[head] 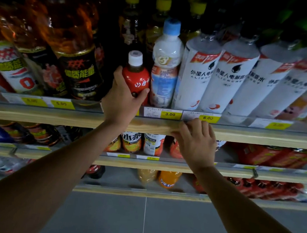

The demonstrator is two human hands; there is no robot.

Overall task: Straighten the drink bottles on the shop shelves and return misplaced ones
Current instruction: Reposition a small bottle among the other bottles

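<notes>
A small red bottle [136,76] with a white cap stands at the front of the upper shelf [71,117]. My left hand [121,100] grips it round the lower body, thumb on the right side. Right of it stands a taller white bottle [165,67] with a light blue cap. Further right runs a row of large white-labelled bottles [198,75]. My right hand [196,141] rests on the wooden front edge of that shelf, fingers over the edge and holding no bottle.
Large amber bottles with dark labels [75,54] fill the shelf's left part. Yellow price tags [170,114] line the rail. Two lower shelves [142,165] carry orange, white and red bottles. Grey floor tiles [143,221] lie below.
</notes>
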